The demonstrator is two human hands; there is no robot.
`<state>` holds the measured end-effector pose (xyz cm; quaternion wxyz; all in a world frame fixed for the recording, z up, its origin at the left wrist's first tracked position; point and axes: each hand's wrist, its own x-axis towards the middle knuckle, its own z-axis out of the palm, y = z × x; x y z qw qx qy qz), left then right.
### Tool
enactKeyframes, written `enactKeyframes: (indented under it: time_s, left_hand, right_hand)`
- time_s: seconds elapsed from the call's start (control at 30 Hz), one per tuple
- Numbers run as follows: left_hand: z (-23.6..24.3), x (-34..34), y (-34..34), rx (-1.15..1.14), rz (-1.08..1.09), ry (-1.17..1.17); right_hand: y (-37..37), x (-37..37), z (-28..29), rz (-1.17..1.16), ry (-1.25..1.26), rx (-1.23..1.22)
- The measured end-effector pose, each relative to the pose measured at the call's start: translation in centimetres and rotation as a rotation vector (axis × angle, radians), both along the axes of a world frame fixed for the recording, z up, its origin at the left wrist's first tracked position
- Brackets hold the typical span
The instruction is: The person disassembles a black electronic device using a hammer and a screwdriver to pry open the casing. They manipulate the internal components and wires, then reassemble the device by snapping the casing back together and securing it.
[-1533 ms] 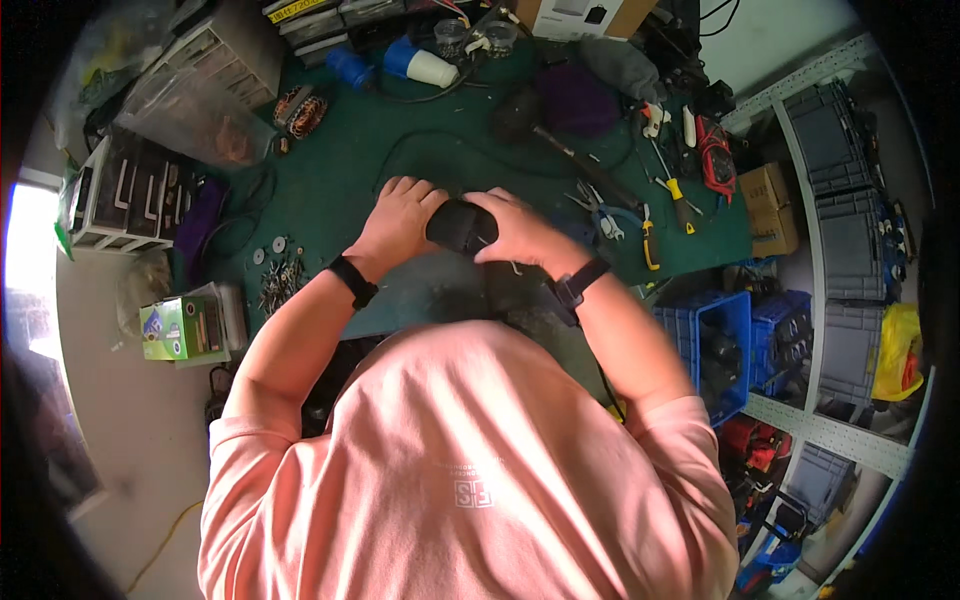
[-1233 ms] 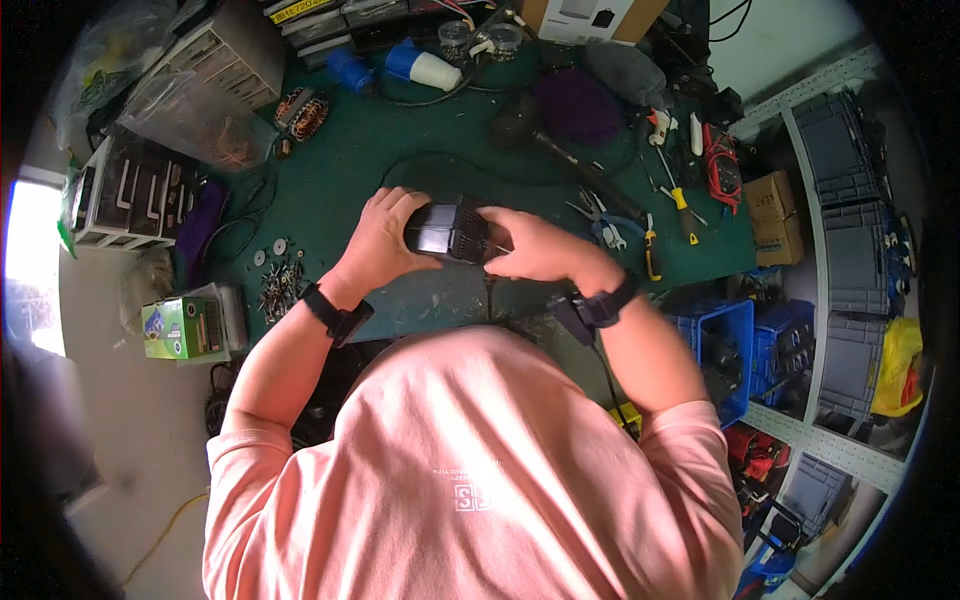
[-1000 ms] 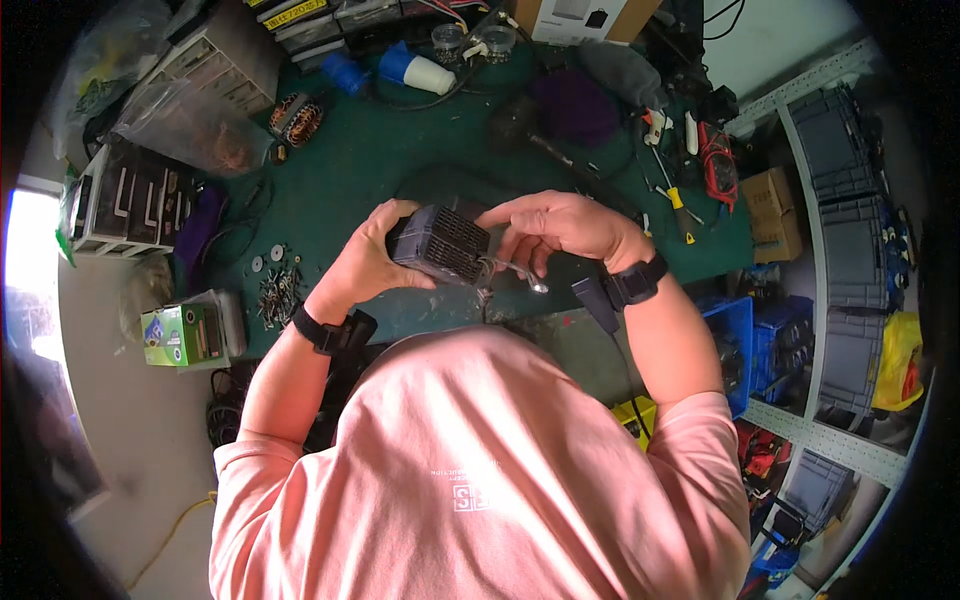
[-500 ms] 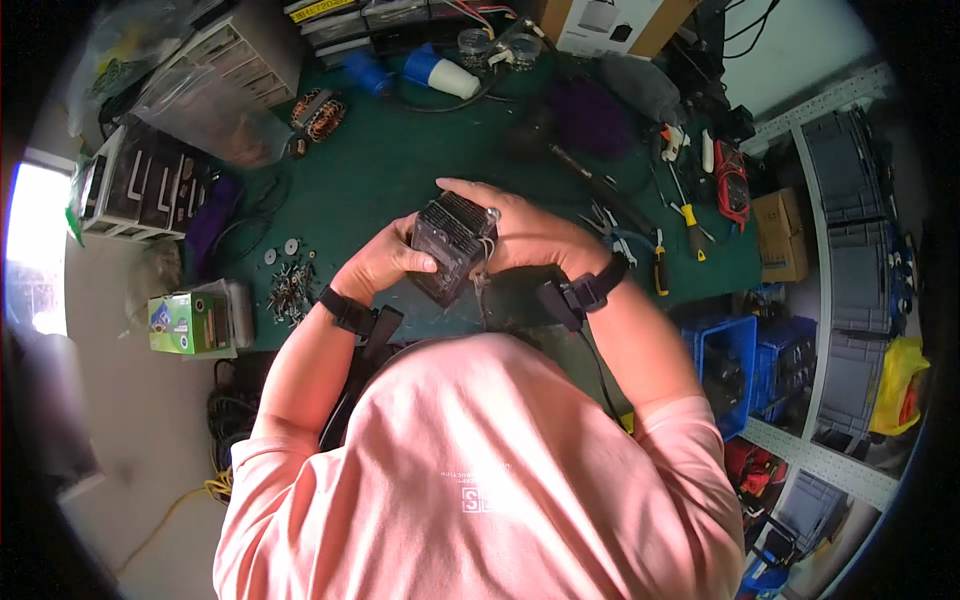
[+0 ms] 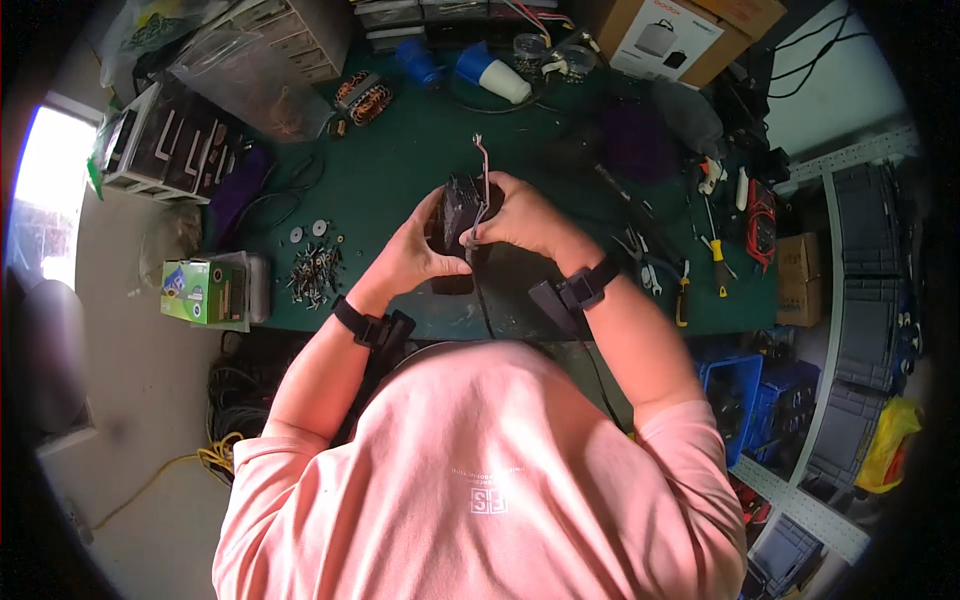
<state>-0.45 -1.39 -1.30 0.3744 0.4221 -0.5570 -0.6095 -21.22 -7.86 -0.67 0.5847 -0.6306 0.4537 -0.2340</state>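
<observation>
Above the front middle of the green work mat [image 5: 400, 150], I hold a dark, boxy device [image 5: 458, 205] with a ridged face between both hands. My left hand [image 5: 415, 250] is closed round its left side, thumb across the near end. Gripping the right side is my right hand [image 5: 530, 220], with its thumb bent over the near part. A thin pinkish-grey cable [image 5: 485, 175] rises along the device, its split, bare-looking ends pointing away from me. The device's underside and part of its right face are hidden by my fingers.
Left of my hands lie a heap of screws [image 5: 314, 276], grey washers [image 5: 320, 228] and a green box [image 5: 202, 292]. To the right are pliers [image 5: 650, 275], a yellow-handled screwdriver [image 5: 719, 265] and a red multimeter [image 5: 761, 225]. Behind sit a copper coil [image 5: 368, 100] and a blue-and-white plug [image 5: 495, 76].
The device has been turned in my hands, and its cable now stands up along it. My right thumb has come over its near side. The whole view has shifted slightly.
</observation>
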Motion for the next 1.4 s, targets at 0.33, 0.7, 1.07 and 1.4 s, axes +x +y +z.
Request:
enactKeyframes:
  time_s: [0.33, 0.7, 1.07, 1.4]
  left_hand:
    - [-0.9, 0.1, 0.8, 0.021, 0.171, -0.003]
    - [-0.3, 0.2, 2.5, 0.196, 0.195, 0.146]
    - [0.0, 0.5, 4.0, 0.215, 0.115, 0.164]
    - [-0.5, 0.1, 3.5, 0.224, 0.145, 0.148]
  right_hand:
    - [-1.6, 1.2, 0.5, 0.213, 0.024, -0.162]
    - [-0.3, 1.3, -1.8, 0.190, -0.264, 0.128]
    - [1.7, 0.4, -1.1, 0.194, -0.361, 0.146]
    - [2.8, 1.8, -0.6, 0.109, -0.228, 0.157]
